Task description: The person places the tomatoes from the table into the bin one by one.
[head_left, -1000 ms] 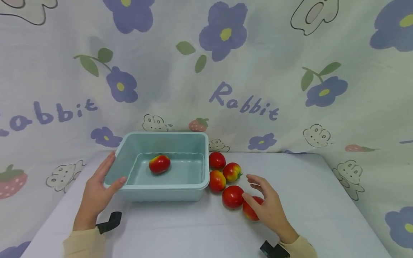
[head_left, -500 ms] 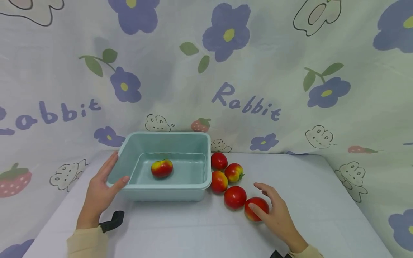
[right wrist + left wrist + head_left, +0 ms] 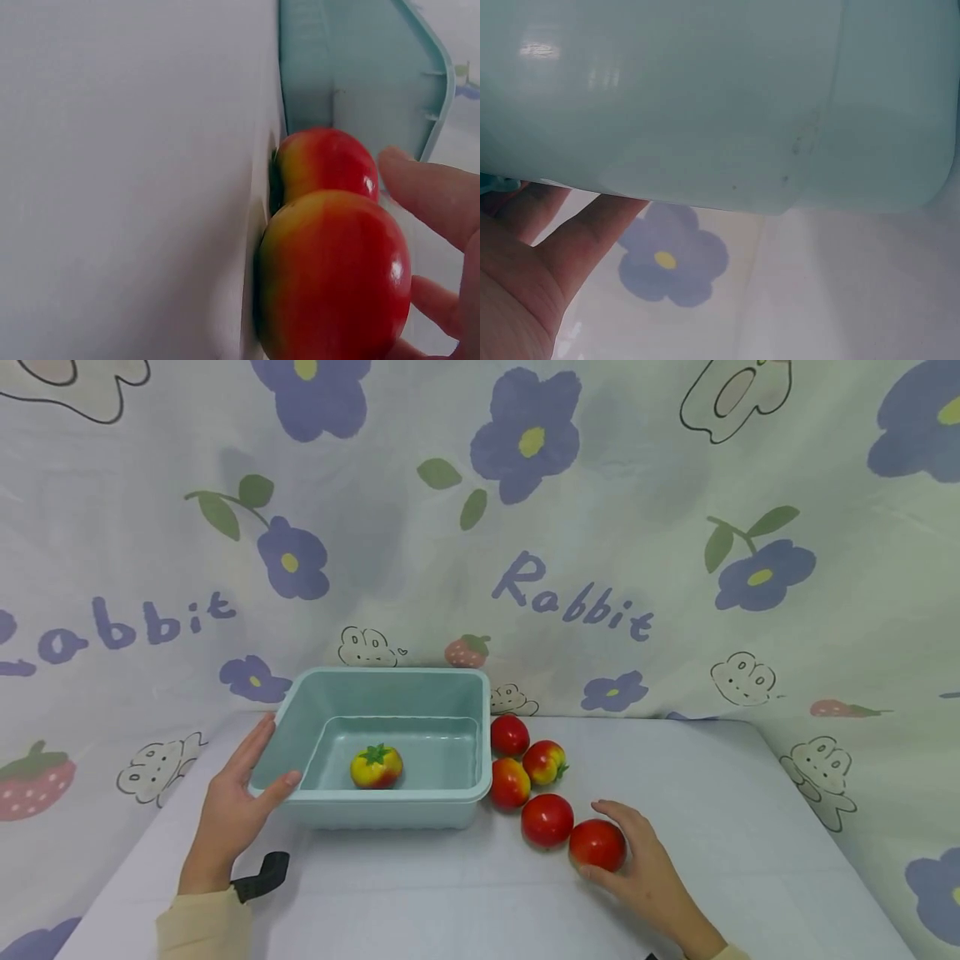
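Observation:
A pale blue-green plastic basin (image 3: 375, 795) stands at the left of the head view. Inside it lies a red and yellow tomato (image 3: 377, 768) with a green leafy top. My left hand (image 3: 228, 810) rests at the basin's left side, fingers straight along the wall and thumb over the front corner. On the right, my right hand (image 3: 648, 877) is spread around a red tomato (image 3: 597, 845), thumb at its front edge and fingers past its far side. The right wrist view shows this tomato (image 3: 330, 277) close up, with a gap to the upper digit.
Another red tomato (image 3: 547, 821) sits left of the one by my right hand. Several more, including a red-yellow one (image 3: 510, 783), cluster against the basin's right wall. White cloth (image 3: 420, 902) covers the table, and a flower-printed curtain (image 3: 405, 543) hangs behind.
The tomato in the basin has rolled towards the front, turning its green top up. My right hand has shifted right and lower around the outermost tomato. The left hand keeps its place at the basin.

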`<state>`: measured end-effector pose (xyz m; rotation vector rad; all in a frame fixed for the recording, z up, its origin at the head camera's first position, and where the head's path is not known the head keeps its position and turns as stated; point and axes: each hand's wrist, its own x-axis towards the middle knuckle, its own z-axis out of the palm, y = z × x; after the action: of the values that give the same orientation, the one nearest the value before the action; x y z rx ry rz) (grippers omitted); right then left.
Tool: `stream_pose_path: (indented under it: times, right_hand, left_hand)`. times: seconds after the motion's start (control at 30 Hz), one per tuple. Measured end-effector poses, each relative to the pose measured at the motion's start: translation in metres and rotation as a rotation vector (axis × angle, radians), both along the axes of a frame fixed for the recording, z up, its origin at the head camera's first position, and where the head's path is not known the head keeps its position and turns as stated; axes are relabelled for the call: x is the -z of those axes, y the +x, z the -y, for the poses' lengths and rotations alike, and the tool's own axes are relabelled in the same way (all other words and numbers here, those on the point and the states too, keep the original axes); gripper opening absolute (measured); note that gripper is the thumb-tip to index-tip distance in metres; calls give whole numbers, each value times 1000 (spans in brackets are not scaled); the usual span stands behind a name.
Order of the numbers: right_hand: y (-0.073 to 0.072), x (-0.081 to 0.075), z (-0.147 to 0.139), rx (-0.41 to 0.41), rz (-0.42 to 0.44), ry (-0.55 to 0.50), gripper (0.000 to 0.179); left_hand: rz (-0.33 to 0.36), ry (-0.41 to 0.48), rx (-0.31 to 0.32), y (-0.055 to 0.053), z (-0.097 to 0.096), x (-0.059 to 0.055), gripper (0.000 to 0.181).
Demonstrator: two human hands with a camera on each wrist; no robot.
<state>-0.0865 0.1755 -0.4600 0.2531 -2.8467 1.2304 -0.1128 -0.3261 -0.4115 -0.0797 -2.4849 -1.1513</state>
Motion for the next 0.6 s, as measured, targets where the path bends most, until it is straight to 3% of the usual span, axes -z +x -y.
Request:
stream_pose_path:
  times: [0.2,0.6]
  right_hand:
    - [-2,3,-2,8,86,60,86]
    - [-3,3,-1,2,162,94,85]
  left_hand:
    - [4,-3,-4,0,-1,-1,82]
    - [2,-2,0,-1,0,-2,82]
